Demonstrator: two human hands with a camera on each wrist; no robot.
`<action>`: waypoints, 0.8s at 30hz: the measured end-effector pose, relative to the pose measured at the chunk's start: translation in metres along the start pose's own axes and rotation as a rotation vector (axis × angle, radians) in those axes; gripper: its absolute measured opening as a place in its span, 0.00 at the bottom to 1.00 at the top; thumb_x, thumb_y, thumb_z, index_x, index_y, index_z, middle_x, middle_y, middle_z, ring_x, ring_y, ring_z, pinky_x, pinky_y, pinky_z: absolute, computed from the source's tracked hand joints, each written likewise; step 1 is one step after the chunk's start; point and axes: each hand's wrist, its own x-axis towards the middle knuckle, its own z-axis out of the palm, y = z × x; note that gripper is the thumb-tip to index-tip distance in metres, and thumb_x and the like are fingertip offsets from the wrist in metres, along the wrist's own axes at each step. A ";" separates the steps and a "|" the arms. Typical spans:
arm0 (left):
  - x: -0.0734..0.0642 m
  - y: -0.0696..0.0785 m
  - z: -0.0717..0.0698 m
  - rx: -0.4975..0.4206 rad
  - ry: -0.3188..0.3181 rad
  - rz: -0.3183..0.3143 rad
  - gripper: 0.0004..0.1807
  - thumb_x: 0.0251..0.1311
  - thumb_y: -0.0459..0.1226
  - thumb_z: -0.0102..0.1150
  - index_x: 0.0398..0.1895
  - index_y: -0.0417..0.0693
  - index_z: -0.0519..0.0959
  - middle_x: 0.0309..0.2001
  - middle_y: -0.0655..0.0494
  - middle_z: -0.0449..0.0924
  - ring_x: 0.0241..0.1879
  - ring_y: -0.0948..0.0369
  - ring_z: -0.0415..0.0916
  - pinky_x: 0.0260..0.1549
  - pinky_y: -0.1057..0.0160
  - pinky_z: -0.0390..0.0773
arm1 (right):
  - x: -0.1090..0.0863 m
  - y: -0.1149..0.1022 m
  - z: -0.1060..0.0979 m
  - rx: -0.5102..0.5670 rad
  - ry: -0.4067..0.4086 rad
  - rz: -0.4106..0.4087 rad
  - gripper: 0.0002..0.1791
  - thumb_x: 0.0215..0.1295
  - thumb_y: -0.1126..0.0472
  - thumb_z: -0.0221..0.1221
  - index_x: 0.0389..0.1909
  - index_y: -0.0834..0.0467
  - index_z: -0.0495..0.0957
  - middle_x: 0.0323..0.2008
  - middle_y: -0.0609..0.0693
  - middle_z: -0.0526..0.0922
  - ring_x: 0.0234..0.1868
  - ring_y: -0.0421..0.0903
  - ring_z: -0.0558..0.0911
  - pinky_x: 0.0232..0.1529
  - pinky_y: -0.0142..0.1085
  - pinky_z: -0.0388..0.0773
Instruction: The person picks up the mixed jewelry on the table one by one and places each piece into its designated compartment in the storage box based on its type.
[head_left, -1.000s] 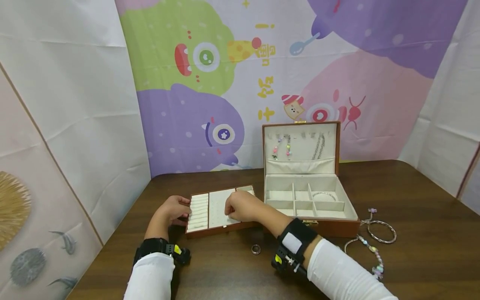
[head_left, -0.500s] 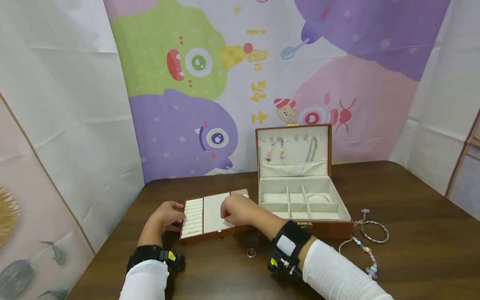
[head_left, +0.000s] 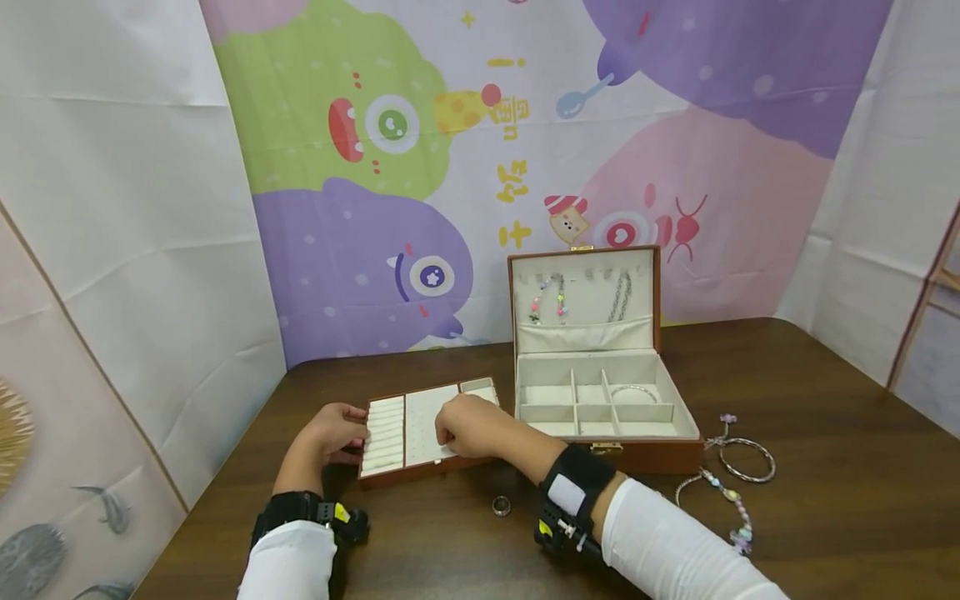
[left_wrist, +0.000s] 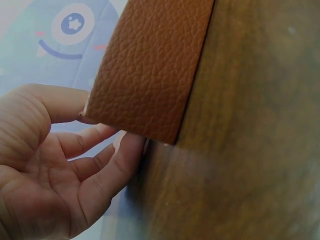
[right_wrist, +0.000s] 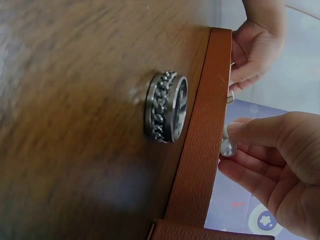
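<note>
A brown leather jewelry tray (head_left: 420, 471) with cream ring rolls and a flat earring panel lies on the table. My left hand (head_left: 335, 432) holds its left end, one digit at the top rim and another low on the side (left_wrist: 122, 160). Over the panel, my right hand (head_left: 474, 425) pinches a small pearl earring (right_wrist: 228, 147) between thumb and fingers. The right wrist view shows the pearl at the tray's upper edge; whether its post is in a hole is hidden. In front of the tray sits a silver chain-patterned ring (head_left: 501, 506).
An open jewelry box (head_left: 645, 457) stands right of the tray, necklaces hanging in its lid and a bracelet (head_left: 634, 389) in one compartment. A silver bangle (head_left: 771, 467) and a beaded bracelet (head_left: 735, 506) lie to its right. A patterned cloth (head_left: 360, 267) hangs behind the table.
The head view has shifted slightly, so everything appears a little further left. My right hand stays over the panel, moving only slightly toward me. My left hand keeps its place on the tray.
</note>
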 end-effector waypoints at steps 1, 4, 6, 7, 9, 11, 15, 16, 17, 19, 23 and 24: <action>0.000 0.000 0.000 -0.003 0.000 -0.001 0.26 0.57 0.25 0.56 0.60 0.29 0.64 0.41 0.41 0.69 0.30 0.55 0.72 0.33 0.52 0.84 | 0.000 0.000 0.000 0.002 -0.006 0.000 0.09 0.52 0.72 0.63 0.25 0.55 0.86 0.27 0.42 0.83 0.31 0.39 0.79 0.34 0.28 0.75; 0.002 -0.002 0.000 -0.009 -0.006 -0.001 0.27 0.57 0.25 0.56 0.60 0.28 0.64 0.41 0.41 0.69 0.30 0.55 0.72 0.34 0.51 0.84 | -0.001 0.000 -0.001 0.004 -0.019 0.004 0.08 0.53 0.71 0.63 0.28 0.55 0.87 0.30 0.44 0.84 0.35 0.41 0.81 0.38 0.29 0.76; 0.003 -0.003 0.000 -0.012 -0.002 -0.003 0.26 0.57 0.25 0.56 0.60 0.28 0.64 0.40 0.41 0.69 0.30 0.55 0.72 0.34 0.51 0.84 | -0.002 0.001 -0.003 -0.005 -0.021 0.004 0.08 0.54 0.70 0.64 0.32 0.55 0.87 0.34 0.45 0.84 0.38 0.42 0.81 0.40 0.30 0.77; 0.003 -0.003 0.000 -0.014 -0.004 -0.001 0.26 0.57 0.25 0.56 0.60 0.28 0.64 0.40 0.41 0.69 0.30 0.55 0.72 0.34 0.51 0.84 | -0.003 0.002 -0.004 -0.006 -0.016 0.003 0.08 0.54 0.69 0.64 0.33 0.55 0.87 0.35 0.45 0.84 0.39 0.42 0.81 0.41 0.31 0.77; 0.003 -0.002 0.000 -0.009 -0.002 0.002 0.26 0.57 0.25 0.57 0.60 0.28 0.64 0.41 0.41 0.69 0.31 0.54 0.72 0.34 0.51 0.84 | -0.006 0.004 -0.007 0.012 0.006 -0.010 0.08 0.55 0.68 0.65 0.35 0.56 0.87 0.36 0.47 0.83 0.38 0.42 0.81 0.41 0.31 0.76; 0.002 -0.002 0.000 -0.008 -0.001 -0.001 0.26 0.58 0.25 0.57 0.60 0.28 0.64 0.41 0.41 0.69 0.31 0.54 0.72 0.34 0.51 0.84 | -0.011 0.006 -0.011 0.046 0.033 -0.033 0.07 0.54 0.68 0.66 0.34 0.56 0.86 0.36 0.48 0.83 0.35 0.41 0.81 0.39 0.30 0.76; 0.000 -0.001 0.001 -0.002 0.000 -0.010 0.26 0.58 0.25 0.57 0.60 0.29 0.64 0.42 0.40 0.68 0.32 0.53 0.72 0.35 0.50 0.84 | -0.024 0.009 -0.021 0.134 0.060 -0.072 0.06 0.55 0.70 0.66 0.33 0.58 0.86 0.34 0.48 0.83 0.32 0.39 0.81 0.37 0.28 0.75; 0.000 -0.001 0.001 0.000 0.000 -0.011 0.26 0.58 0.25 0.57 0.60 0.29 0.64 0.42 0.40 0.68 0.32 0.53 0.72 0.35 0.50 0.84 | -0.028 0.009 -0.024 0.153 0.056 -0.079 0.06 0.54 0.70 0.65 0.33 0.59 0.86 0.33 0.48 0.83 0.32 0.39 0.81 0.36 0.27 0.75; -0.001 -0.001 0.001 0.003 0.001 -0.012 0.26 0.58 0.25 0.57 0.60 0.29 0.64 0.43 0.40 0.68 0.33 0.53 0.72 0.35 0.50 0.84 | -0.031 0.009 -0.026 0.170 0.048 -0.081 0.06 0.55 0.70 0.65 0.33 0.59 0.86 0.33 0.48 0.83 0.31 0.39 0.80 0.36 0.27 0.75; -0.001 0.001 0.000 0.012 0.005 -0.012 0.26 0.59 0.25 0.57 0.61 0.29 0.64 0.43 0.40 0.68 0.33 0.53 0.72 0.36 0.50 0.84 | -0.038 0.008 -0.030 0.186 0.022 -0.087 0.06 0.55 0.70 0.64 0.32 0.59 0.86 0.31 0.47 0.83 0.31 0.38 0.80 0.34 0.27 0.74; -0.001 0.002 0.000 0.020 0.008 -0.005 0.26 0.59 0.25 0.57 0.61 0.29 0.64 0.43 0.40 0.69 0.33 0.53 0.72 0.36 0.50 0.84 | -0.051 0.006 -0.032 0.198 -0.077 -0.098 0.06 0.55 0.71 0.64 0.31 0.58 0.85 0.28 0.45 0.82 0.29 0.36 0.77 0.33 0.26 0.74; -0.002 0.002 0.001 0.018 0.006 -0.003 0.26 0.59 0.25 0.56 0.61 0.29 0.64 0.43 0.40 0.69 0.33 0.54 0.72 0.36 0.50 0.84 | -0.053 0.005 -0.031 0.197 -0.110 -0.098 0.06 0.54 0.71 0.65 0.31 0.58 0.85 0.28 0.45 0.82 0.28 0.35 0.76 0.33 0.26 0.74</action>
